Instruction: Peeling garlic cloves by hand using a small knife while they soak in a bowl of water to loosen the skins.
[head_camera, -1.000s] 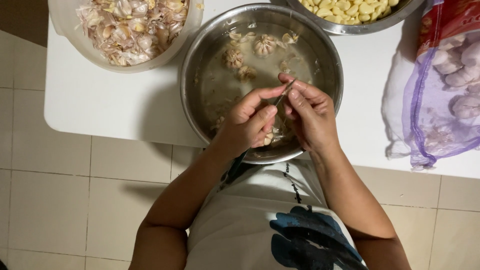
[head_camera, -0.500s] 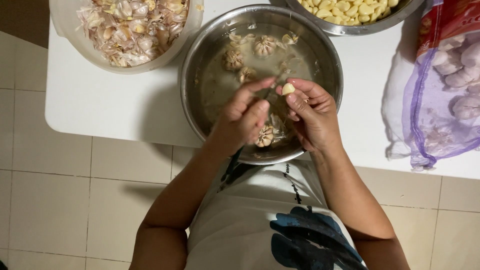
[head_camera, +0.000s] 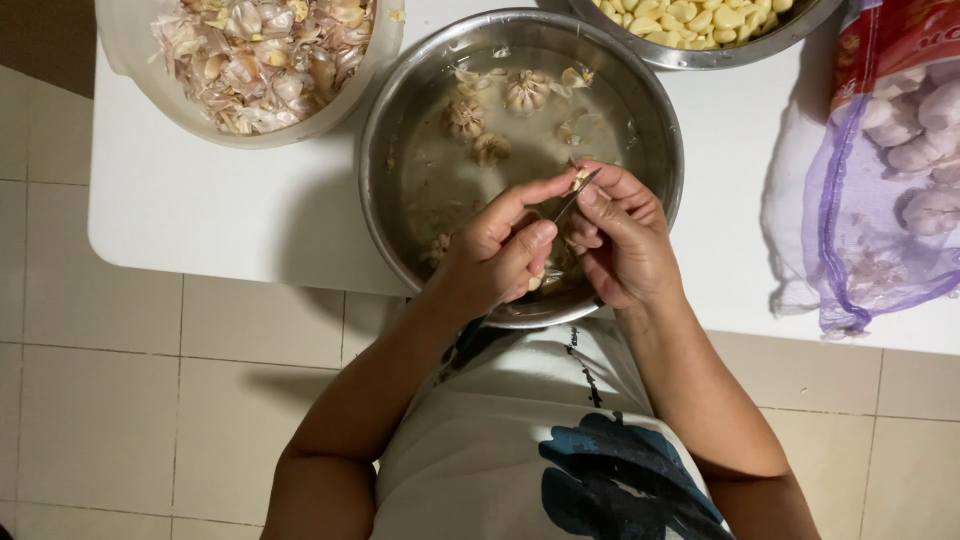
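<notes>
A white counter (head_camera: 220, 215) is seen from above, with tiled floor on the near side of it. At its middle a large steel bowl (head_camera: 400, 110) is set, holding murky water in which a few whole garlic heads (head_camera: 527, 92) are left floating toward the far side. To the far left a pale tub of papery garlic skins (head_camera: 262, 55) is placed, and at the far right edge of the bowl a second steel bowl of peeled yellow cloves (head_camera: 700, 20) is partly cut off by the frame. At the right a purple mesh sack of unpeeled garlic (head_camera: 900, 150) is laid on the counter. Over the near rim of the large bowl both hands are brought together. The left hand (head_camera: 495, 255) is curled shut around a piece of garlic, of which only a pale bit is seen under the fingers. The right hand (head_camera: 625, 245) is closed on a small knife (head_camera: 577, 193), whose thin blade is pointed away and to the right, its long axis running diagonally from the left thumb toward the far right. A small garlic clove (head_camera: 578, 178) is held at the blade's tip, pinched between the fingertips of both hands; it lies just beyond the right hand and is touched by it, the left thumb reaching it from the left.
</notes>
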